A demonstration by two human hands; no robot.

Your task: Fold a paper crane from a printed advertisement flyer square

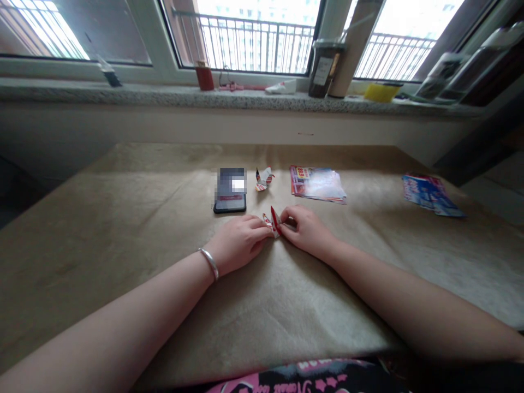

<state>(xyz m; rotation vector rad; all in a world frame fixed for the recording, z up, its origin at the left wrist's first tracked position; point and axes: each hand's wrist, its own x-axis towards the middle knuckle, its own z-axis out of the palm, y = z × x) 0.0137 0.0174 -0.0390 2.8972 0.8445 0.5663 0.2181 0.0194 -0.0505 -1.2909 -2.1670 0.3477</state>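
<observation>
A sharp-pointed, red-and-white piece of folded paper (pixel 274 220) sits on the mottled tan counter (pixel 213 322) between the palm-down left hand (pixel 239 243) and the curled right hand (pixel 308 228), each grip pinched on one side.

Print on the flyers (pixel 317 184), the right-hand leaflets (pixel 429 194), the near clothing (pixel 295 382), the far tub (pixel 323 71), and none reads clearly!
</observation>
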